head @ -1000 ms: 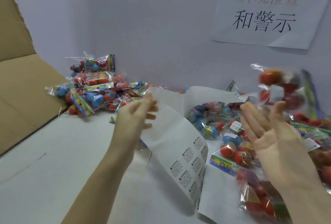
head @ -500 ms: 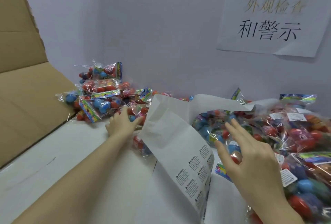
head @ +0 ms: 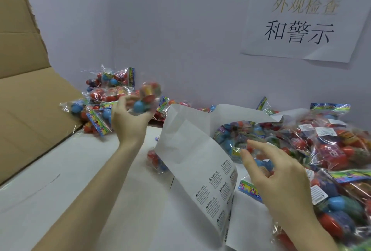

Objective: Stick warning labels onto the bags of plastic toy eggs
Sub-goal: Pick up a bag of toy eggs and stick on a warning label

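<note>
Cellophane egg bag [head: 145, 98] gripped aloft by left hand [head: 128, 118]; right hand [head: 279, 172] spread beside label sheet [head: 202, 162].

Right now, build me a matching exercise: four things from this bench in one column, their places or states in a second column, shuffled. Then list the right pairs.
Things
1. left hand
2. right hand
3. label sheet
4. wall sign

Places or states
A. taped up above the right pile of bags
B. grips a bag of eggs, lifted off the table
C. curled paper in the middle, warning labels along its lower part
D. fingers spread, holding nothing, over the bags on the right

Pairs: 1-B, 2-D, 3-C, 4-A
</note>
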Action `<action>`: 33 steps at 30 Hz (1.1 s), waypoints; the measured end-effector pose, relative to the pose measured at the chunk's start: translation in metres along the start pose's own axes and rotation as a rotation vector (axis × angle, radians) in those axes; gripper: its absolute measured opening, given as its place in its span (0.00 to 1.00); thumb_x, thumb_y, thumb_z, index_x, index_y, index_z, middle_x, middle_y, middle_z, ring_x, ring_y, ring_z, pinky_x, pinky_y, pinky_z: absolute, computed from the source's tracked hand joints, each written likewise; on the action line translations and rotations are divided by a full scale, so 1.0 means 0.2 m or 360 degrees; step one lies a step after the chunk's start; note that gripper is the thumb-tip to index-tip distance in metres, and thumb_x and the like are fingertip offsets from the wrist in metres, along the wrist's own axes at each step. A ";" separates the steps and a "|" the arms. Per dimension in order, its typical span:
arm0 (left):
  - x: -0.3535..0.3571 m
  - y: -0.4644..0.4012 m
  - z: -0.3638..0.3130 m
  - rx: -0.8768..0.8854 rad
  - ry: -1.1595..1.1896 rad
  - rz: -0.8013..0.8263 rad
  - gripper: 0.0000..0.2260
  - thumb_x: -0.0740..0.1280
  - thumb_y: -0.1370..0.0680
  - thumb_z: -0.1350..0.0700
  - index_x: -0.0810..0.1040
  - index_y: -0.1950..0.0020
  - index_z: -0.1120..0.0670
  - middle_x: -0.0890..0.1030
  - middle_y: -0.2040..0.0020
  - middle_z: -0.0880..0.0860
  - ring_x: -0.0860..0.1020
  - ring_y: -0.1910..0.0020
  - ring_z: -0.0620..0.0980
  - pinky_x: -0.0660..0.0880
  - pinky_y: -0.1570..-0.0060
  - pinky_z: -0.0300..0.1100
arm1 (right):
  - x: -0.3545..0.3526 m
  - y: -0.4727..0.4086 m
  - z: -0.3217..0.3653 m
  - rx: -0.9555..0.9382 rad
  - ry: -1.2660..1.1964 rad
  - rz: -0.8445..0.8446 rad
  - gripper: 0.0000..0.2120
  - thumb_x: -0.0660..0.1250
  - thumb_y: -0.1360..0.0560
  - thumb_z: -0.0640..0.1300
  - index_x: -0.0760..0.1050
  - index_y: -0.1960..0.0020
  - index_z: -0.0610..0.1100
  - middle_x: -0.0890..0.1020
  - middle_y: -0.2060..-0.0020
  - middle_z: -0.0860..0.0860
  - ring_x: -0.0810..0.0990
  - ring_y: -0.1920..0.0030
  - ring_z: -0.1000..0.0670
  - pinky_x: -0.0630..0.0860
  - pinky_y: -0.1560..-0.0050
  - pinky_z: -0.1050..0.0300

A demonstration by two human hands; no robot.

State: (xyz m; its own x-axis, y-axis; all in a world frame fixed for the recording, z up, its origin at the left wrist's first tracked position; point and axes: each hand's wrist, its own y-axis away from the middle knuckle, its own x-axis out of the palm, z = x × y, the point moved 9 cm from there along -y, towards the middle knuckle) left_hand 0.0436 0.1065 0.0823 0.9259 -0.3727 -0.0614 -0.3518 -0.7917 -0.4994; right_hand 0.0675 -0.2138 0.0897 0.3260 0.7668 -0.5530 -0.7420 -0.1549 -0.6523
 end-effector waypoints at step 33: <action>0.26 0.73 -0.36 -0.0411 0.0915 0.1294 0.18 0.65 0.33 0.43 0.81 0.56 0.57 0.81 0.64 0.52 0.79 0.65 0.45 0.73 0.67 0.31 | 0.17 0.06 0.05 0.0463 -0.1348 0.0507 0.24 0.74 0.46 0.55 0.78 0.51 0.49 0.85 0.60 0.52 0.83 0.59 0.53 0.78 0.56 0.63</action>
State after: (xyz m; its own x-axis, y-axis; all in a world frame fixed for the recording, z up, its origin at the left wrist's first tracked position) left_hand 0.0306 -0.0632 0.0688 0.2128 -0.9641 0.1590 -0.9247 -0.2513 -0.2861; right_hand 0.0640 -0.1826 0.0687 -0.3655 0.9296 -0.0483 -0.8767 -0.3612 -0.3178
